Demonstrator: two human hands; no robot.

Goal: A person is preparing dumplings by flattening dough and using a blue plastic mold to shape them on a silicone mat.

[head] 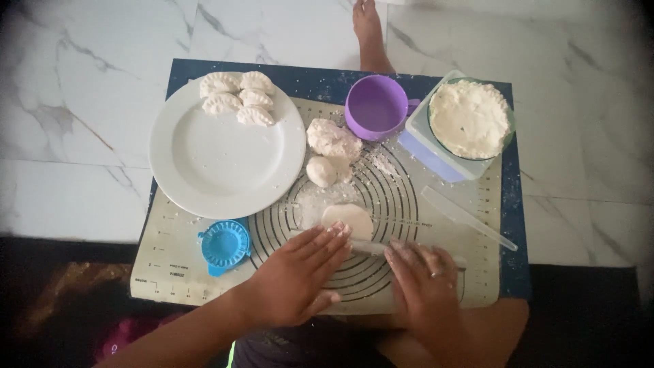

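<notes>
A thin rolling pin (371, 247) lies left to right across a baking mat (477, 272), under both flat, open palms: left hand (296, 276), right hand (426, 283). A small dough disc (349, 219) sits just beyond the pin (nearer the left hand's fingertips).

Pastry mat (170, 272) on marble floor (82, 102)

A pale flattened dough disc (348, 220) lies on the mat beneath a clear rolling pin (371, 247).
</notes>
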